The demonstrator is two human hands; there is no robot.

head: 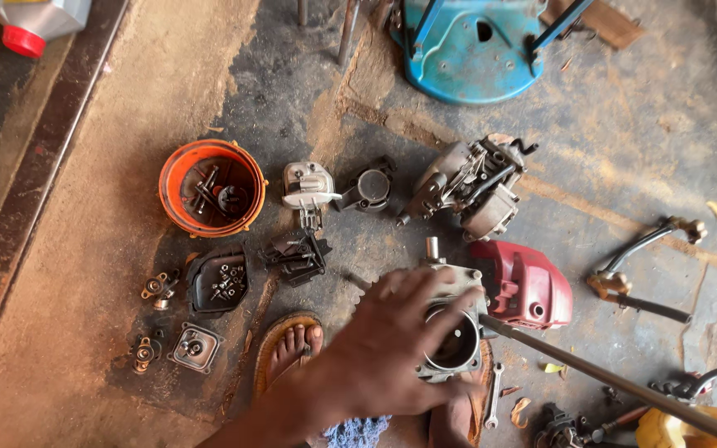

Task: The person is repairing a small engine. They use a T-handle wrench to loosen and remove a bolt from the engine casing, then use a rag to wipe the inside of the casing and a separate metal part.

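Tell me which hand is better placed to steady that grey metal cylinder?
Left, I'd say. The left hand lies on the cylinder, fingers over its rim. The right hand is out of view; only a long rod reaches in from that side.

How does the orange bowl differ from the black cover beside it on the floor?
The orange bowl is round and deep; the black cover is angular and shallow. The orange bowl holds long bolts and a dark round part; the black cover holds small screws and nuts. The orange bowl lies farther from the person's left hand than the black cover. Both rest open side up on the stained floor, used as parts trays.
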